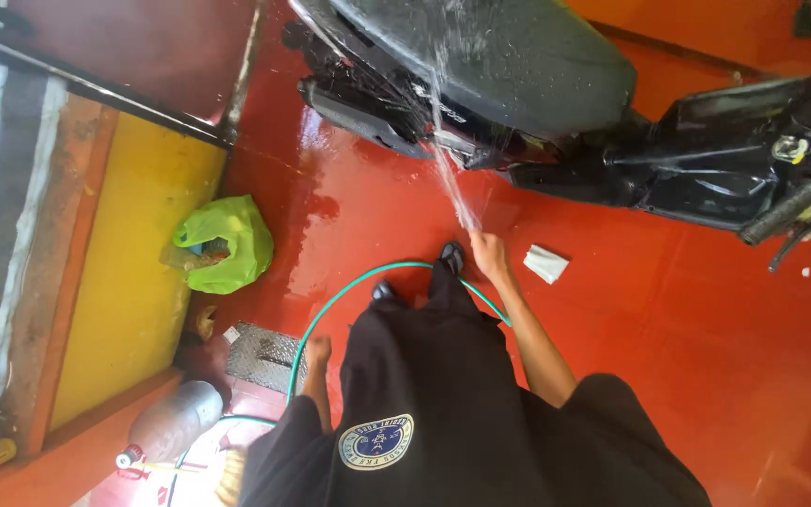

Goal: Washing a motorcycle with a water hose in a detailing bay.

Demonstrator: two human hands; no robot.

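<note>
The green hose (335,302) curves across the wet red floor (725,319) in front of the person's feet, and its free end sits in the right hand (488,253), which is closed around the nozzle end and points it up at the black scooter (556,103). A jet of water (448,160) leaves that hand and strikes the scooter's seat (509,56) and the side panel below it, splashing off in a sheet. The left hand (317,352) hangs low on the near side of the hose loop, away from the scooter; it seems to hold nothing, though how far its fingers are curled cannot be told from here. The work in hand looks like the rinsing stage, with water already beaded on the seat and pooled on the floor beneath the scooter. Sweeping the jet toward the handlebar (786,211) end would likely call for a turn of the wrist and a step sideways without treading on the hose. Just beside the scooter, near the right hand, lies a white cloth (546,263). Well away from the scooter, against the yellow wall (133,282), sit a green plastic bag (227,239), a metal floor drain (260,355) and a grey gas cylinder (173,422).
</note>
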